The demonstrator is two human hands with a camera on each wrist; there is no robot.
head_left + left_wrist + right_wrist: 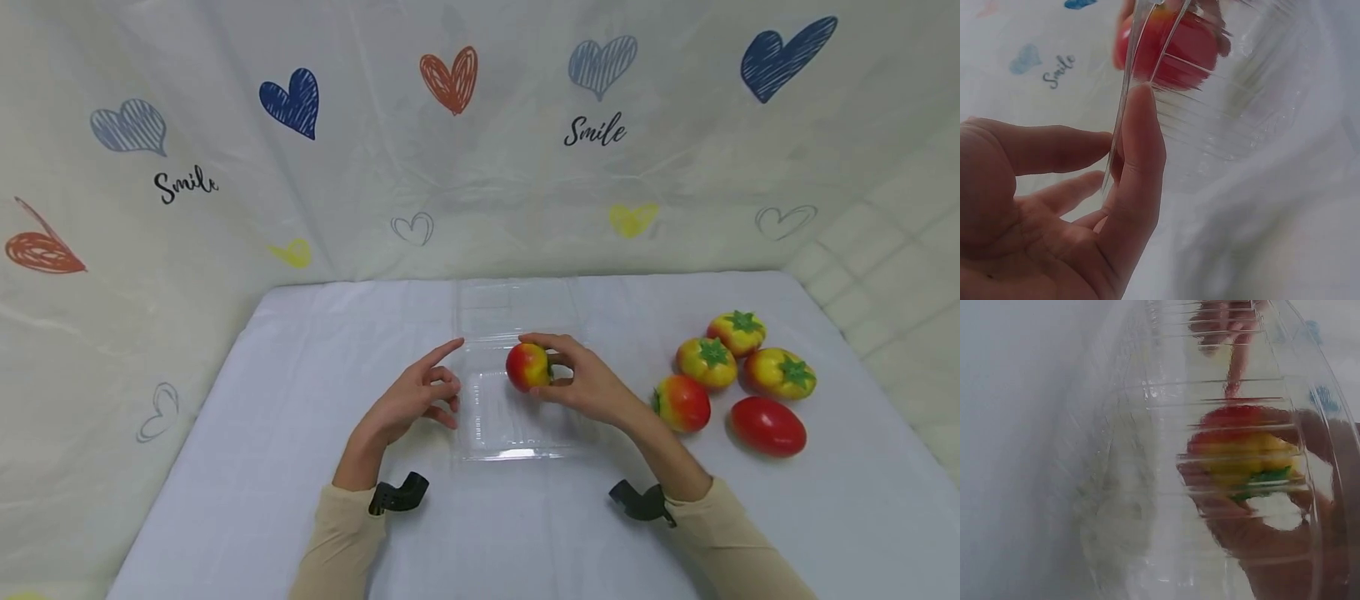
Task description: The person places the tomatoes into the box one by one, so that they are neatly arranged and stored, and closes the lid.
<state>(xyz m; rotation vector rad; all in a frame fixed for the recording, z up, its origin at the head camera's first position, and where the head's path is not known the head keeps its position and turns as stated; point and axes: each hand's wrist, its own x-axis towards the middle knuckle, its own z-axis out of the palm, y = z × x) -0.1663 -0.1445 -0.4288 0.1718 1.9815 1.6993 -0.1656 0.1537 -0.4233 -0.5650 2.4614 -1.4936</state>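
Observation:
A clear plastic clamshell box (480, 417) lies opened on the table, its lid (517, 307) folded back toward the wall. My right hand (592, 383) grips a red-and-yellow persimmon (525, 367) with a green leafy top between thumb and fingers, over the box's base. Through the clear wall, the right wrist view shows that persimmon (1235, 450) held on its side. At the box's left edge, my left hand (412, 396) pinches the rim. In the left wrist view the thumb and a finger (1141, 150) lie on either side of the rim.
On the right of the table, several more persimmons (707, 362) sit grouped, green tops showing. Nearer stands a glossy red fruit (768, 427) with no leaf showing. A white cloth (247, 467) covers the table. Behind hangs a backdrop (517, 175) printed with hearts.

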